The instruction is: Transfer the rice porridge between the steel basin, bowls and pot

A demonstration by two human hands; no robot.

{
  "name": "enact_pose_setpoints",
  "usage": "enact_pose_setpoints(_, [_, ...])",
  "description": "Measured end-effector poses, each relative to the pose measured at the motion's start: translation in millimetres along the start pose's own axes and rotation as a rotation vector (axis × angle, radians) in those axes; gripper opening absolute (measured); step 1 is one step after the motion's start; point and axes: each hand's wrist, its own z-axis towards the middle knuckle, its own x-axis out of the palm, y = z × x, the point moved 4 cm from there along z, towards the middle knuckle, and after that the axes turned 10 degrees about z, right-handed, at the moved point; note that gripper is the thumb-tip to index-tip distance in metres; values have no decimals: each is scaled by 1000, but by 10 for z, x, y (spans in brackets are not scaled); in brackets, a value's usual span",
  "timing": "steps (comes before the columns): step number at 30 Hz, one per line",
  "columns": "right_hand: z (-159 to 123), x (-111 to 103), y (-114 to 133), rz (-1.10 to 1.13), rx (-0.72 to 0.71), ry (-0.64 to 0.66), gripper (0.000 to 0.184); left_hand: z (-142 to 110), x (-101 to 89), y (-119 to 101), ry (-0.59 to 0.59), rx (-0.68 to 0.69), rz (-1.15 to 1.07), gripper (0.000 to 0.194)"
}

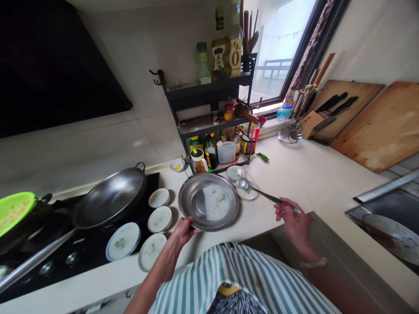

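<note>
Counter layout around the metal basin

The metal basin [208, 202] sits on the counter [310, 174], a wok [109, 198] on the stove [81, 248] to its left. Four small dishes [159, 219] lie between them. A spice rack [212, 126] stands behind; a ladle [258, 191] rests on a saucer [248, 193] to the right, and the sink [386, 218] is at far right.

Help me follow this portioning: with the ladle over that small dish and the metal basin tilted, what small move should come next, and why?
Probably bring the ladle back into the metal basin for another scoop. The right hand holds it over a small dish, the left hand grips the basin's rim, pale liquid remains there, and another dish waits nearby.
</note>
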Motion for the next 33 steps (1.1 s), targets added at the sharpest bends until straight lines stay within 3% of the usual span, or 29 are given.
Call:
enact_pose_setpoints(3, [-77,219,-90,52,66,118,31,-28,19,-19,-8,0,9,18])
enact_pose_setpoints(7, [-141,491,-165,-45,7,333,32,-72,47,-37,-24,-28,9,19])
enact_pose_setpoints(12, [-178,646,-277,-119,-17,458,32,-73,46,-29,-25,-13,5,20])
enact_pose_setpoints(20, [-122,535,-379,69,198,201,38,-19,18,19,-5,12,-6,21])
enact_pose_setpoints(33, [-131,436,-352,174,284,100,41,-48,23,13,-12,4,2,20])
